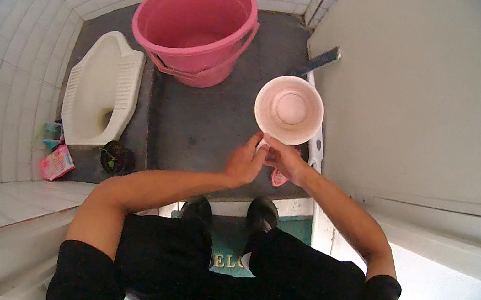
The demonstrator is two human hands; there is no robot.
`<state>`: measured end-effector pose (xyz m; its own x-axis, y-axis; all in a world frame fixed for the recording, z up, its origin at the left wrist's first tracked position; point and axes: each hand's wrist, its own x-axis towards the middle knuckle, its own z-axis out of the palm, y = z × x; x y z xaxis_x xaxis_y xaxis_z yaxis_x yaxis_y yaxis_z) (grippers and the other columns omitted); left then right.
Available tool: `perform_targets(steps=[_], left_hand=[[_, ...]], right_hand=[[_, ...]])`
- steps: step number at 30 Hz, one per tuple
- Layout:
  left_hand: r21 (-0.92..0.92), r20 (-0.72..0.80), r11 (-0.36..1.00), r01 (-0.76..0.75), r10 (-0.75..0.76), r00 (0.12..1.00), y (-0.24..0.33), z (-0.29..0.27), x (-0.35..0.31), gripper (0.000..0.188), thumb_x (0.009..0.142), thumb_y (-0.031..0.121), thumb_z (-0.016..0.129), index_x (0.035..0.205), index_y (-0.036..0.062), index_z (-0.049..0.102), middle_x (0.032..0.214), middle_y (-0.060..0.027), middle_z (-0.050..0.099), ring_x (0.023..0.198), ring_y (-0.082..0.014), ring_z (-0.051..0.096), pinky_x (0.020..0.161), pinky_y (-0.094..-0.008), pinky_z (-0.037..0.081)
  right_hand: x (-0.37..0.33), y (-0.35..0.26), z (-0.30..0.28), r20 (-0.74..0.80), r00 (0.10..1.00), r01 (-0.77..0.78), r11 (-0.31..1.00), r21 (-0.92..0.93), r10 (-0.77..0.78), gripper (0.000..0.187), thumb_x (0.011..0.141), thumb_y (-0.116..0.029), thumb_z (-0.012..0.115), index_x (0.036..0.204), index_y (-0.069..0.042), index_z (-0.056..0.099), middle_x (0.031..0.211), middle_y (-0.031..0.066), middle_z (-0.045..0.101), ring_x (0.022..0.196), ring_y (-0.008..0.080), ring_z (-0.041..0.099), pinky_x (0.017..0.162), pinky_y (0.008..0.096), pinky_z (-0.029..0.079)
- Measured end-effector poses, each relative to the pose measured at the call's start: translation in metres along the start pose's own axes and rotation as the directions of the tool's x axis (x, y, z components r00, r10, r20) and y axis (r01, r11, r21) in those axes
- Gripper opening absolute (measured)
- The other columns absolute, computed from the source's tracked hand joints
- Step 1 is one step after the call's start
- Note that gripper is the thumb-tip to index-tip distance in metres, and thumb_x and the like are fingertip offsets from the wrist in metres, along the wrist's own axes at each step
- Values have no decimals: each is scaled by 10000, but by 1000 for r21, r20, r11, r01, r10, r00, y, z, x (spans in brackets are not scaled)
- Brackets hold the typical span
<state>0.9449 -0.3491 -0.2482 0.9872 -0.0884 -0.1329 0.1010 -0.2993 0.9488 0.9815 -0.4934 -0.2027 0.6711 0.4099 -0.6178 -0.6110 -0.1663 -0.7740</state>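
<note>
A pale pink water dipper with a round bowl is in front of me, its inside facing up toward me. The bowl looks bare apart from its ringed bottom. Both hands meet at its short handle on the near side. My left hand has its fingers closed around the handle's end. My right hand is closed at the handle close to the bowl's rim, fingertips against the left hand's. Just below my right hand, a red-pink patterned object shows in part; its kind is unclear.
A large pink bucket stands ahead on the dark floor. Left of it lies a white squat toilet, with a small black pot and a pink packet near its front. A pale door bounds the right side, beside a dark bar.
</note>
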Motion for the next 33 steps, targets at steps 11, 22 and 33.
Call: perform_targets(steps=[11,22,33], left_hand=[[572,-623,780,-255,615,483,95,-140,125,503,822,351,685,1199,56,531,1141,-126,573,1141,-317,498,1001,-499,290],[-808,-304,552,205,-689,658,23,-213,158,866,787,284,688,1448,-10,212,1453,-188,331,1308,-350,391,1027,-559,404],[-742,-445,667,64,-562,697,-11,-189,130,189,816,154,556,971,46,545,897,-63,580,808,-191,613,737,-360,567]], right_hand=[[58,-211,8,-201,913,354,935,-35,-354,324,994,-393,459,1068,-94,562,980,54,664,908,177,633,831,402,482],[96,-264,39,-250,823,428,847,-317,-510,341,916,-321,540,850,12,561,665,68,533,471,171,509,416,334,431],[134,-269,41,-22,864,347,626,-698,-503,208,814,-223,547,815,-16,565,689,44,560,526,137,524,467,309,433]])
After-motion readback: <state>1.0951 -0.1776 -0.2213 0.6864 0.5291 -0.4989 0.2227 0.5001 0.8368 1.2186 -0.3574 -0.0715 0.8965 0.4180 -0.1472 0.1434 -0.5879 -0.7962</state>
